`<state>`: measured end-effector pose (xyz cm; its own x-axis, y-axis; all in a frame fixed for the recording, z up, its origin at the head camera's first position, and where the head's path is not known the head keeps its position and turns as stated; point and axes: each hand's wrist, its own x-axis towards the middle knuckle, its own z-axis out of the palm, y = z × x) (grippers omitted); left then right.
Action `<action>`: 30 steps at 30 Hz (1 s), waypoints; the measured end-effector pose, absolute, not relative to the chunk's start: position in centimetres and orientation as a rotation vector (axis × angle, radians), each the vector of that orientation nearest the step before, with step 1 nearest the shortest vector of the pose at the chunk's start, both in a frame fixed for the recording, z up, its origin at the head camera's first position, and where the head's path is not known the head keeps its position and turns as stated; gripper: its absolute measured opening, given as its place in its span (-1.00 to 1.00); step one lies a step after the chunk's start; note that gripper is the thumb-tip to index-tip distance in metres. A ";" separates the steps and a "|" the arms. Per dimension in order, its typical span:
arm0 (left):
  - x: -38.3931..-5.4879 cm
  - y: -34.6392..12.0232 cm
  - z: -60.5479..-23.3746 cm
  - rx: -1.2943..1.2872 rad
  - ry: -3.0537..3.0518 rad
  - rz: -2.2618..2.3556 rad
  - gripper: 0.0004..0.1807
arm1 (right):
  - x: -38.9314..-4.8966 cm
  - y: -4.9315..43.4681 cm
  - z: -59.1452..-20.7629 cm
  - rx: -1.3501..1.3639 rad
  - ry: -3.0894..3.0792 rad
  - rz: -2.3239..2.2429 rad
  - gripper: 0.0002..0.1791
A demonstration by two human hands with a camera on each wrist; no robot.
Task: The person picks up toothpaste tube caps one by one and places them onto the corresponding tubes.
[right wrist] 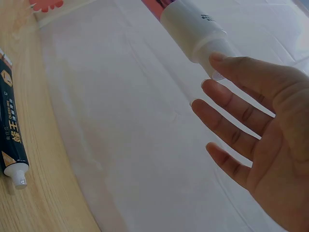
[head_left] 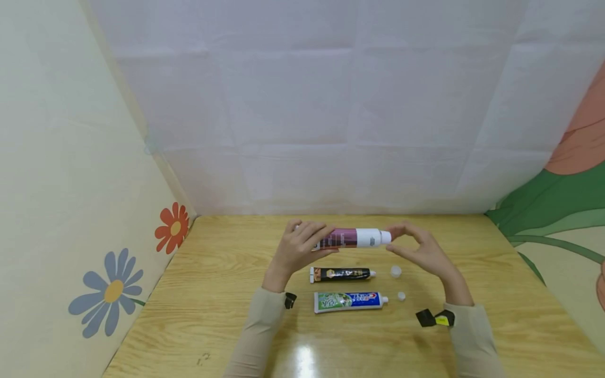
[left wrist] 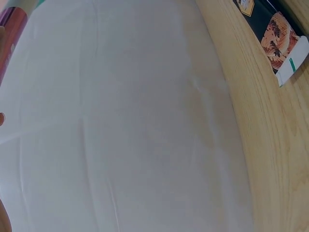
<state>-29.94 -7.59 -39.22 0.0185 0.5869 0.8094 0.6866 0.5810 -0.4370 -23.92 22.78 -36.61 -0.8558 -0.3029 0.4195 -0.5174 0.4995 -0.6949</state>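
A purple-and-white toothpaste tube is held level above the table, its capped end pointing right. My left hand grips the purple body from the left, fingers over it and thumb below. At the other end, my right hand pinches the white cap between thumb and index finger, the index mostly hidden behind it. The other three fingers extend loosely in the right wrist view. Below lie a black toothpaste tube and a blue-green toothpaste tube, both with bare nozzles facing right.
A larger white cap lies right of the black tube, and a smaller white cap right of the blue-green one. White cloth hangs behind the wooden table. Flower-patterned sheets flank both sides.
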 end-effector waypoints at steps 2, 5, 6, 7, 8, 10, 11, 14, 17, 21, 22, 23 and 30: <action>-30.0 -7.6 -39.2 -1.077 -1.657 -0.108 -0.35 | -23.7 22.6 -36.2 0.693 -2.508 1.280 -0.66; -30.0 -7.7 -39.2 -1.075 -1.655 -0.110 -0.36 | -23.6 22.4 -36.0 0.686 -2.516 1.282 -0.65; -30.0 -7.7 -39.2 -1.075 -1.654 -0.110 -0.36 | -23.6 22.4 -36.0 0.685 -2.519 1.283 -0.65; -30.0 -7.7 -39.2 -1.074 -1.651 -0.109 -0.36 | -23.6 22.4 -36.0 0.684 -2.521 1.285 -0.65; -30.0 -7.8 -39.2 -1.074 -1.649 -0.108 -0.36 | -23.6 22.4 -36.1 0.686 -2.521 1.288 -0.65; -29.9 -7.8 -39.2 -1.075 -1.646 -0.108 -0.36 | -23.7 22.4 -36.1 0.695 -2.516 1.289 -0.65; -30.0 -7.8 -39.2 -1.075 -1.645 -0.109 -0.36 | -23.7 22.4 -36.2 0.698 -2.513 1.289 -0.65; -30.0 -7.8 -39.2 -1.076 -1.642 -0.110 -0.37 | -23.8 22.5 -36.2 0.717 -2.500 1.285 -0.65; -30.0 -7.8 -39.2 -1.077 -1.637 -0.112 -0.37 | -23.9 22.5 -36.3 0.740 -2.485 1.283 -0.66; -30.0 -7.9 -39.2 -1.081 -1.634 -0.109 -0.36 | -23.8 22.5 -36.3 0.765 -2.473 1.284 -0.67; -30.0 -7.9 -39.2 -1.082 -1.635 -0.109 -0.36 | -23.8 22.5 -36.3 0.770 -2.470 1.283 -0.67; -30.0 -7.9 -39.2 -1.083 -1.634 -0.109 -0.35 | -23.8 22.5 -36.3 0.770 -2.470 1.286 -0.67; -30.0 -7.7 -39.3 -1.086 -1.637 -0.119 -0.35 | -24.3 23.0 -37.1 0.753 -2.485 1.264 -0.69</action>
